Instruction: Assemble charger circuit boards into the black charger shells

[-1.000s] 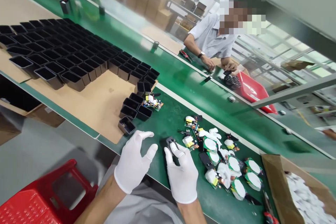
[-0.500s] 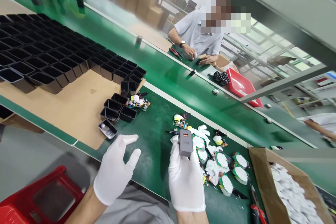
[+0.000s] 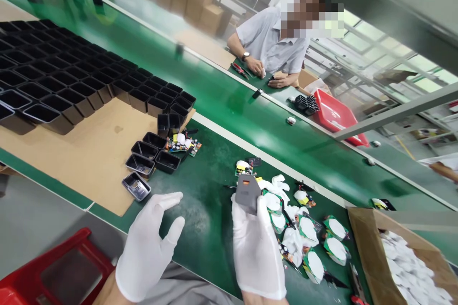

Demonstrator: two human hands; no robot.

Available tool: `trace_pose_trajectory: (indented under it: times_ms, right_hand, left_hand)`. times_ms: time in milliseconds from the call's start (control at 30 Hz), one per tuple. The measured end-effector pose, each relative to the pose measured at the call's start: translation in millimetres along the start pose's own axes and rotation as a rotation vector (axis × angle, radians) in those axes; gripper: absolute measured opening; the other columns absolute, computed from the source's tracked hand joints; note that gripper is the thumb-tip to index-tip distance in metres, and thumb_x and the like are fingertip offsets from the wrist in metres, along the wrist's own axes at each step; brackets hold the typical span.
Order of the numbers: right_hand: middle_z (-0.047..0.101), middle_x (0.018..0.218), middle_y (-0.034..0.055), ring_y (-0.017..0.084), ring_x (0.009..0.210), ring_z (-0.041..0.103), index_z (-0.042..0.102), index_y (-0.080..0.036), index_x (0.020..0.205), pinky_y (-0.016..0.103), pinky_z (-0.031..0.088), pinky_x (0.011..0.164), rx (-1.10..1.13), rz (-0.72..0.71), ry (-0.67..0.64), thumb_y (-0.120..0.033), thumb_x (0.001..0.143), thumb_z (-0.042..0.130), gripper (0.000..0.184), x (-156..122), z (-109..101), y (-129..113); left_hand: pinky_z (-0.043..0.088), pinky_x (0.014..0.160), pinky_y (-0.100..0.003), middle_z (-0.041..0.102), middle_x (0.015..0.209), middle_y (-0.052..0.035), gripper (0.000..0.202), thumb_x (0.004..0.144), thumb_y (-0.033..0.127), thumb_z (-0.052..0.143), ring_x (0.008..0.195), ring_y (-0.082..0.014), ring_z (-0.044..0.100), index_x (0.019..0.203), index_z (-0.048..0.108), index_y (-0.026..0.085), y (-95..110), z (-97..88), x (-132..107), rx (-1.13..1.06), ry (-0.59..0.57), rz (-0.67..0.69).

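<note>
Right hand [image 3: 256, 245] had grip clamped on dark gray piece [image 3: 247, 194], held above green counter [image 3: 203, 228] near white-topped boards [image 3: 335, 249]. Left hand [image 3: 147, 244] hovered, grip apart, just beside nearest black case [image 3: 136, 186].

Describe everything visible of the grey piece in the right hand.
The grey piece is dark, matte and plastic-looking, with a broad flat face and a small opening near its top edge showing reddish-orange. It sits tilted between the gloved thumb and fingers of the right hand, over the green tabletop. Its underside is hidden; the left hand is apart from it.
</note>
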State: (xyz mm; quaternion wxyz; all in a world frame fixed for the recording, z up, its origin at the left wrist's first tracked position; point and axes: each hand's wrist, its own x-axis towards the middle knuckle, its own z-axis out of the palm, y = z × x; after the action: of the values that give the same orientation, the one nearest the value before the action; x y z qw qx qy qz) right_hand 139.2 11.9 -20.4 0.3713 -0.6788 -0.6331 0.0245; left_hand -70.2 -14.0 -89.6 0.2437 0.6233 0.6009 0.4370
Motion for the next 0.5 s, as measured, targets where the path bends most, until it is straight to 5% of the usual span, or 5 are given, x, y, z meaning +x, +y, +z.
trace_pose_trajectory:
  times_ms: [133, 267, 400, 500]
  right_hand:
    - [0.081, 0.095, 0.0072, 0.028, 0.082, 0.078, 0.076, -0.024, 0.114, 0.043, 0.064, 0.08, -0.052, -0.152, 0.266, -0.029, 0.09, 0.084, 0.026, 3, -10, 5]
    - [0.082, 0.106, 0.006, 0.024, 0.089, 0.082, 0.08, -0.028, 0.113, 0.034, 0.068, 0.078, -0.102, -0.358, 0.084, -0.022, 0.093, 0.079, 0.02, -6, 9, 5]
    - [0.08, 0.101, 0.0081, 0.02, 0.082, 0.082, 0.081, -0.024, 0.111, 0.028, 0.068, 0.067, -0.136, -0.396, -0.076, -0.027, 0.104, 0.064, 0.018, -35, 42, 7]
    - [0.081, 0.104, 0.0065, 0.02, 0.087, 0.082, 0.079, -0.025, 0.115, 0.029, 0.069, 0.078, -0.043, -0.364, -0.113, -0.027, 0.102, 0.068, 0.017, -35, 41, 10]
  left_hand:
    - [0.061, 0.104, -0.041, 0.073, 0.129, -0.0065, 0.028, 0.107, 0.033, 0.053, 0.121, -0.0241, 0.071, 0.133, 0.063, 0.027, 1, -0.6, 1, -0.005, 0.008, 0.011]
    - [0.061, 0.102, -0.04, 0.073, 0.128, -0.0068, 0.028, 0.107, 0.033, 0.053, 0.12, -0.0239, 0.072, 0.133, 0.063, 0.027, 2, -0.9, 2, -0.01, 0.018, 0.008]
    - [0.061, 0.103, -0.041, 0.073, 0.128, -0.0074, 0.029, 0.107, 0.035, 0.053, 0.121, -0.0244, 0.071, 0.133, 0.063, 0.027, 3, -2.9, 4, -0.011, 0.022, -0.015]
    - [0.061, 0.104, -0.042, 0.073, 0.128, -0.0081, 0.029, 0.106, 0.032, 0.053, 0.121, -0.0248, 0.071, 0.133, 0.064, 0.026, 3, -3.3, 7, -0.009, 0.009, -0.002]
